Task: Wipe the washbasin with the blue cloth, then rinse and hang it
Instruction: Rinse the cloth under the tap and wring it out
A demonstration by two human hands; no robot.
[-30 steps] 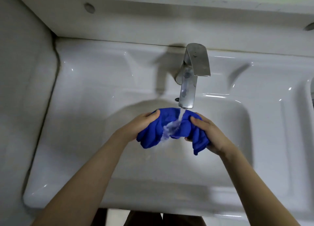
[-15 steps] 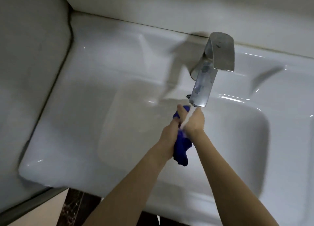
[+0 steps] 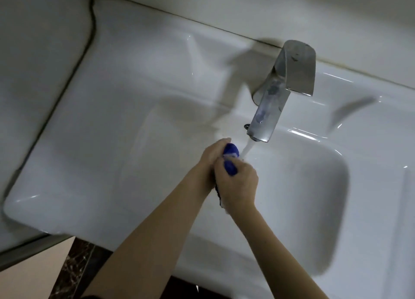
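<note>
Far to the left of the hands, a pale side wall [image 3: 33, 51] is met by the washbasin [image 3: 89, 141], whose flat ledge lies well apart from both hands. The left hand [image 3: 210, 161] is curled round the blue cloth [image 3: 231, 151]. The right hand [image 3: 239, 184] is clamped on it just nearer the body and to the right. The 2 hands are pressed against each other with the cloth squeezed between them.

The cloth is bunched into 1 tight roll. Its long axis is seen to run from the far end, which pokes out beyond the left fingers, back toward the person, where a short tail hangs out under the wrists. Just right of that far end, the stream [image 3: 247, 149] is met by the cloth; the right hand is the nearer of the 2 to the falling water.

Rinsing and wringing is judged to be the step in hand, and hanging is not yet begun. A twist about the roll's axis would be needed next, with each hand turned against the other.

Beyond and right of the hands, the faucet [image 3: 285, 85] overhangs closely, so little room is left for lifting there. Further right, the bowl [image 3: 303, 186] lies open, and room is also offered below the hands.
</note>
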